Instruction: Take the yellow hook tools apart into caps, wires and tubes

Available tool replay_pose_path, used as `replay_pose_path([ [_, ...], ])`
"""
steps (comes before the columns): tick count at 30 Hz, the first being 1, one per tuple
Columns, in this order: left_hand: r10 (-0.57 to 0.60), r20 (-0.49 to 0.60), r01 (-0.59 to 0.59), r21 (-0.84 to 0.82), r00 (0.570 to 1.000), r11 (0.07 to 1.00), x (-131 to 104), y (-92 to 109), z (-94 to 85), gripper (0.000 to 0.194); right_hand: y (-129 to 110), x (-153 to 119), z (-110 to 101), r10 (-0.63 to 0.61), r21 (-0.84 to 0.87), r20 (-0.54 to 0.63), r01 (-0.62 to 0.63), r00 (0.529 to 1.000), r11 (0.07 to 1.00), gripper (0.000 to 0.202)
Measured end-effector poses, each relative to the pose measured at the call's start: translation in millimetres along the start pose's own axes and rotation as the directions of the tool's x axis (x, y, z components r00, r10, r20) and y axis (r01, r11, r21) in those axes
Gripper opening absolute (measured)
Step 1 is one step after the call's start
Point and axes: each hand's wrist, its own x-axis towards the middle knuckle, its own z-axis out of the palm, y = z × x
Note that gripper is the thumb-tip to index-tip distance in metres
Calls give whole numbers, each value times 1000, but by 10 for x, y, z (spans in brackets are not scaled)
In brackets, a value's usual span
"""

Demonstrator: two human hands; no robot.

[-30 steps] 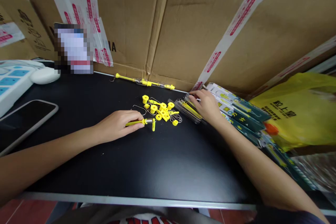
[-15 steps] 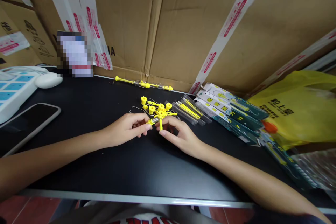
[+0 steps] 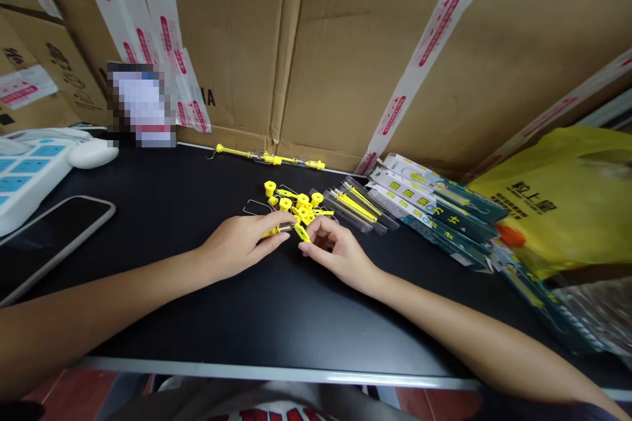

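Observation:
My left hand (image 3: pixel 239 241) is closed, thumb and fingers pinching a metal spring (image 3: pixel 283 228) with a yellow end piece (image 3: pixel 270 233). My right hand (image 3: pixel 343 253) grips a small flat yellow part (image 3: pixel 302 233) by its lower end; its upper end meets the spring's tip, and I cannot tell whether they are hooked together. Just beyond both hands lies a pile of yellow plugs (image 3: pixel 285 204), with wire hooks (image 3: pixel 257 204) among them. Clear tubes (image 3: pixel 351 218) with yellow strips (image 3: pixel 355 205) lie right of the pile.
Assembled yellow spring scales (image 3: pixel 271 158) lie along the back edge by a large cardboard box (image 3: pixel 237 33). Printed spring-scale boxes (image 3: pixel 429 210) and a yellow plastic bag (image 3: pixel 553 197) are at right. A phone (image 3: pixel 54 237) and a power strip (image 3: pixel 32 174) are at left.
My left hand has turned over the spring, which now lies flatter between thumb and fingers. The yellow part in my right hand has tilted from upright to slanting.

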Motion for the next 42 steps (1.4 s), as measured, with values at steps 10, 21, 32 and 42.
replay_pose_path([
  [10,71,-78,-63,90,994,994,-11,-21,7,24,-17,13,-27,37,47,-16,-37,999,998,23],
  [21,128,3,-127,129,992,983,-25,-10,15,22,-28,-5,-3,24,65,40,-27,999,998,19],
  [32,110,48,-111,23,993,994,-34,32,38,19,22,-80,16,-121,-197,41,127,992,972,10],
  [42,84,65,-86,24,994,996,-45,17,71,21,21,-67,26,-176,-359,98,200,979,912,8],
])
